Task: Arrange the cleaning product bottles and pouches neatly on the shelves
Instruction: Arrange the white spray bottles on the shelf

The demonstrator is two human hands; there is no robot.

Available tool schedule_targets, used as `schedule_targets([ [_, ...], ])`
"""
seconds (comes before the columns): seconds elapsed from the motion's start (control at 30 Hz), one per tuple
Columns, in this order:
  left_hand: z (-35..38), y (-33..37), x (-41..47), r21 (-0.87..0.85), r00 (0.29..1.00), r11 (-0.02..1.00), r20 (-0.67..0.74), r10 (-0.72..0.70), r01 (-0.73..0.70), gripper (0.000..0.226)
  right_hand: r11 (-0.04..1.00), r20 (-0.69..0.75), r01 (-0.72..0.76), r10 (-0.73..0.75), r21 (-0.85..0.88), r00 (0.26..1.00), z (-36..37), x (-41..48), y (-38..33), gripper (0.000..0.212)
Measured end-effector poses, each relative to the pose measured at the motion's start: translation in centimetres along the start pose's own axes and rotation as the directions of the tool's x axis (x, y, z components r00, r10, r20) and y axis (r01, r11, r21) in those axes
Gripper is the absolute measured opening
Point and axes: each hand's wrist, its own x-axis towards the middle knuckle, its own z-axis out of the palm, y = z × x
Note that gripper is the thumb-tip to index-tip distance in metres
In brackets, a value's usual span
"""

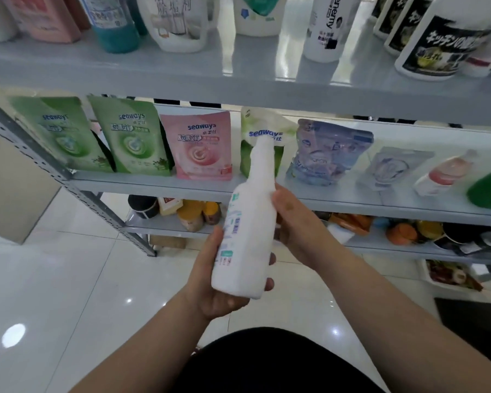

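Observation:
A white bottle point(248, 236) with a long neck and a barcode label is held tilted in front of the middle shelf point(159, 182). My left hand point(219, 282) grips its base from below. My right hand point(292, 222) holds its upper body from the right. On the middle shelf stand two green pouches point(68, 134), a pink pouch point(201, 148), a slumped green and white pouch point(267, 129) behind the bottle's neck, and a blue pouch point(326, 151). A pale pouch point(391, 168) and a pink bottle point(448, 174) lie further right.
The top shelf point(238, 83) carries several bottles, among them a teal one point(116, 29) and black-labelled white ones point(437, 46). The lower shelf point(165, 225) holds jars and packets. A grey upright point(40, 163) stands at the left. Glossy white floor tiles point(68, 279) lie below.

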Motion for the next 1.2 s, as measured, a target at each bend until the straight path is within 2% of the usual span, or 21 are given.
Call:
schedule_targets([
  [0.1, 0.4, -1.0, 2.2, 0.074, 0.998, 0.995, -0.004, 0.069, -0.068, 0.071, 0.998, 0.015, 0.042, -0.041, -0.038, 0.999, -1.9, 0.0, -0.2, 0.039],
  [0.13, 0.8, -1.3, 3.0, 0.137, 0.986, 0.983, -0.092, 0.137, -0.124, 0.07, 0.997, -0.002, 0.051, -0.051, -0.06, 0.999, -2.7, 0.2, -0.2, 0.041],
  [0.17, 1.5, -1.5, 3.8, 0.225, 0.94, 0.957, -0.244, 0.237, -0.183, 0.069, 0.996, -0.018, 0.051, -0.053, -0.078, 0.998, -3.3, 0.3, -0.3, 0.043],
  [0.2, 1.9, -1.7, 4.6, 0.366, 0.839, 0.903, -0.397, 0.371, -0.226, 0.065, 0.993, -0.013, 0.052, -0.054, -0.104, 0.998, -3.9, 0.4, -0.4, 0.045],
  [0.23, 2.6, -2.0, 5.3, 0.544, 0.715, 0.806, -0.467, 0.52, -0.231, 0.061, 0.989, 0.013, 0.058, -0.056, -0.139, 0.998, -4.2, 0.3, -0.6, 0.051],
  [0.27, 3.1, -2.1, 6.0, 0.714, 0.611, 0.675, -0.452, 0.649, -0.189, 0.058, 0.977, 0.044, 0.055, -0.047, -0.205, 0.998, -4.5, 0.4, -0.4, 0.062],
  [0.3, 3.7, -2.3, 6.5, 0.856, 0.549, 0.506, -0.373, 0.747, -0.106, 0.057, 0.963, 0.064, 0.053, -0.037, -0.263, 0.997, -4.6, 0.3, -0.2, 0.076],
  [0.33, 4.2, -2.6, 6.7, 0.954, 0.536, 0.298, -0.245, 0.808, -0.013, 0.056, 0.96, 0.063, 0.044, -0.027, -0.278, 0.998, -4.7, 0.3, 0.0, 0.087],
  [0.37, 4.5, -3.0, 6.8, 0.99, 0.58, 0.111, -0.139, 0.803, 0.084, 0.059, 0.972, 0.028, 0.029, -0.024, -0.232, 0.999, -5.0, 0.5, 0.0, 0.089],
  [0.4, 4.8, -3.4, 7.0, 0.984, 0.627, -0.013, -0.105, 0.772, 0.18, 0.065, 0.989, -0.028, 0.004, -0.008, -0.149, 1.0, -5.5, 0.8, 0.2, 0.085],
  [0.47, 5.3, -3.6, 7.2, 0.967, 0.66, -0.079, -0.103, 0.745, 0.241, 0.068, 1.0, -0.126, -0.028, 0.026, -0.01, 0.992, -6.6, 1.2, 0.0, 0.063],
  [0.53, 5.5, -3.0, 7.3, 0.972, 0.619, -0.051, -0.105, 0.778, 0.229, 0.065, 0.983, -0.159, -0.058, 0.086, 0.172, 0.984, -7.6, 1.1, -0.2, 0.041],
  [0.57, 5.7, -2.7, 7.4, 0.974, 0.585, 0.038, -0.165, 0.794, 0.222, 0.068, 0.95, -0.142, -0.083, 0.131, 0.302, 0.981, -8.0, 0.8, -0.2, 0.038],
  [0.6, 5.8, -2.4, 7.6, 0.958, 0.576, 0.202, -0.283, 0.767, 0.202, 0.072, 0.905, -0.101, -0.121, 0.177, 0.408, 0.979, -8.2, 0.5, 0.0, 0.042],
  [0.67, 6.3, -2.8, 8.2, 0.816, 0.675, 0.572, -0.469, 0.569, 0.084, 0.063, 0.85, -0.032, -0.175, 0.22, 0.496, 0.975, -8.2, -0.1, 0.2, 0.056],
  [0.7, 6.6, -3.2, 8.5, 0.732, 0.71, 0.68, -0.5, 0.495, 0.041, 0.052, 0.855, -0.03, -0.177, 0.219, 0.487, 0.975, -8.2, -0.2, 0.2, 0.055],
  [0.73, 6.9, -3.5, 8.7, 0.691, 0.717, 0.722, -0.509, 0.475, 0.012, 0.046, 0.88, -0.06, -0.161, 0.209, 0.447, 0.976, -8.3, -0.1, 0.3, 0.048],
  [0.83, 7.6, -4.2, 9.0, 0.671, 0.673, 0.74, -0.531, 0.515, -0.037, 0.041, 0.942, -0.192, -0.16, 0.222, 0.295, 0.956, -9.4, 0.5, 0.0, 0.023],
  [1.0, 8.6, -5.0, 9.2, 0.613, 0.662, 0.79, -0.586, 0.467, -0.014, 0.031, 0.827, -0.119, -0.352, 0.441, 0.439, 0.889, -10.0, -0.5, 0.8, 0.032],
  [1.1, 8.9, -5.4, 8.5, 0.564, 0.651, 0.823, -0.602, 0.462, -0.062, 0.03, 0.798, -0.092, -0.342, 0.44, 0.497, 0.893, -9.3, -1.1, 2.0, 0.035],
  [1.2, 8.1, -5.5, 7.2, 0.623, 0.62, 0.782, -0.603, 0.502, -0.027, 0.032, 0.877, -0.128, -0.274, 0.348, 0.394, 0.929, -8.1, -1.0, 2.6, 0.033],
])
